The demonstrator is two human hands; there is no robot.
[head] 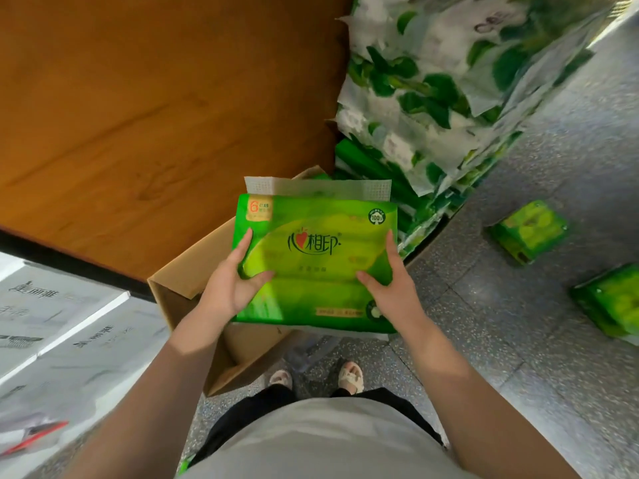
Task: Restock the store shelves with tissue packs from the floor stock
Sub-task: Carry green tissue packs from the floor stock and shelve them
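A green tissue pack [314,257] with a white plastic handle strip on its far edge is held flat in front of me, above an open cardboard box [193,271]. My left hand [231,281] grips its left edge, thumb on top and fingers underneath. My right hand [390,281] grips its right edge the same way. Two more green tissue packs lie on the speckled floor to the right, one [529,231] farther off and one [608,302] nearer the frame's edge.
A wooden panel [155,108] fills the upper left. A tall stack of white-and-green leaf-print tissue bundles [432,98] stands at upper right. White cartons with printed text [62,326] sit at lower left. My sandalled feet [318,376] stand on grey floor.
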